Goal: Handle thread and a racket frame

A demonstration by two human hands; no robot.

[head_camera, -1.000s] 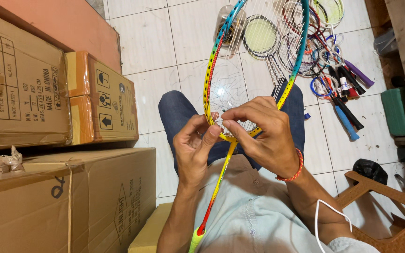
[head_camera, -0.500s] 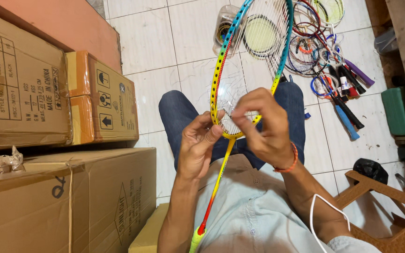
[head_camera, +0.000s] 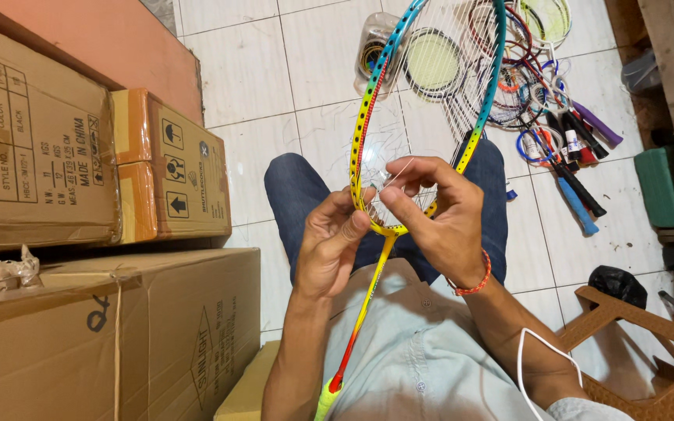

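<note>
A badminton racket [head_camera: 363, 117] with a yellow-to-blue frame lies across my lap, head pointing away from me, its yellow-to-red shaft [head_camera: 359, 316] running down over my pale shirt. My left hand [head_camera: 331, 251] grips the frame's lower left edge just above the throat. My right hand [head_camera: 440, 222], with an orange bracelet on the wrist, is in front of the lower strings and pinches a thin white string [head_camera: 399, 169] between thumb and forefinger. The strings in the head look loose and uneven.
Large cardboard boxes [head_camera: 79, 164] are stacked at the left, close to my knee. A heap of rackets and grips [head_camera: 544, 101] and a clear plastic jar [head_camera: 374, 51] lie on the tiled floor ahead. A brown plastic stool [head_camera: 633, 335] and a green block [head_camera: 661, 187] are at the right.
My right hand has shifted a little to the right and drawn the string up from the frame. My left hand stays on the frame near the throat.
</note>
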